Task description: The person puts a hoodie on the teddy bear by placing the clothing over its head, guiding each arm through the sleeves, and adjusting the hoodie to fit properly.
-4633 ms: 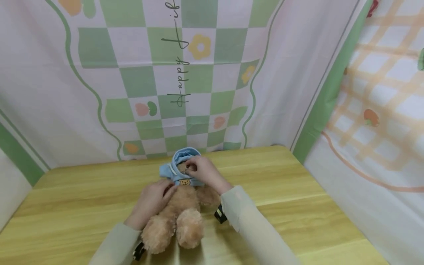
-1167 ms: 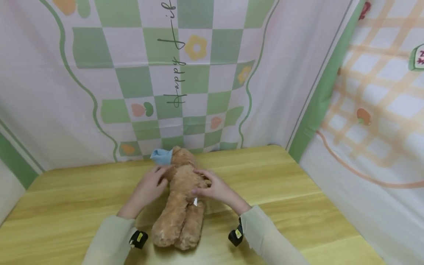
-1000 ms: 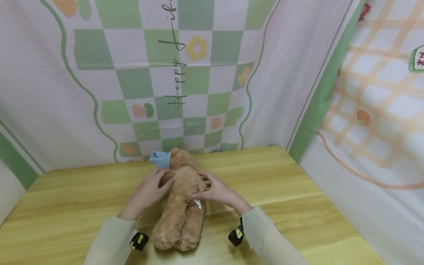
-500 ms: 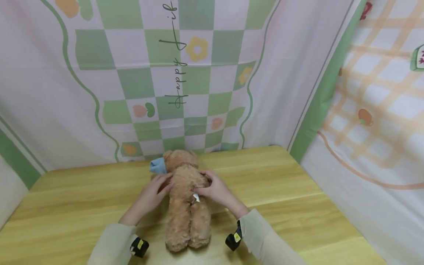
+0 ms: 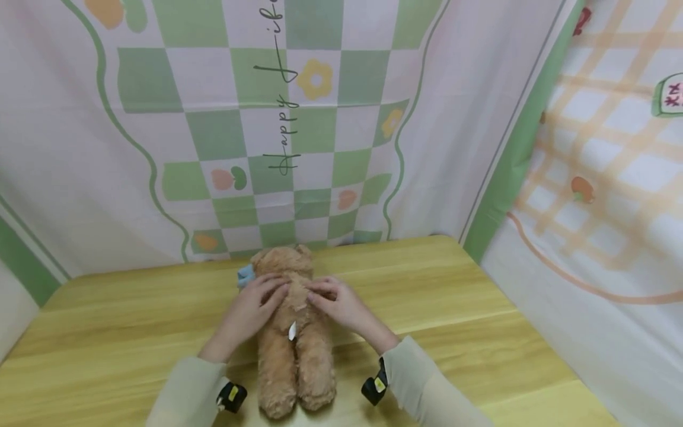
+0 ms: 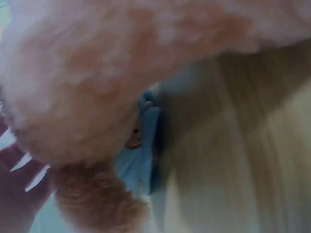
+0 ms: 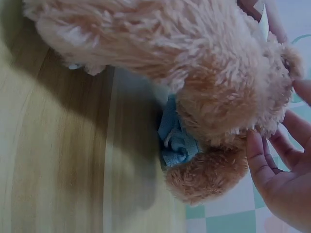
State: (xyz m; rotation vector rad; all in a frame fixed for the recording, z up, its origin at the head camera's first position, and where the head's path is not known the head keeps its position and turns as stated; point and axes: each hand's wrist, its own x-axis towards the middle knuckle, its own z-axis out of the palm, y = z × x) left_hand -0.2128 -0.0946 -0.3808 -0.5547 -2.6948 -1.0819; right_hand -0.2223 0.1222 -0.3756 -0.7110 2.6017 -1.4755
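A brown plush teddy bear lies face down on the table, legs toward the person, with a white tag at its lower back. Blue clothing pokes out left of its head; more of this blue hoodie shows beneath the bear in both wrist views, a bear face printed on it. My left hand and right hand meet over the upper back, thumbs and fingers pinching the plush from either side. In the right wrist view, the right hand's fingers press into the fur.
The wood-grain table reaches back to a hanging green-and-white checked cloth. An orange-checked cloth hangs at the right. Each wrist carries a small black camera.
The bear, face up with the blue hoodie around its head earlier, now lies on its front. Lately it has straightened, and both hands have moved inward onto its upper back.
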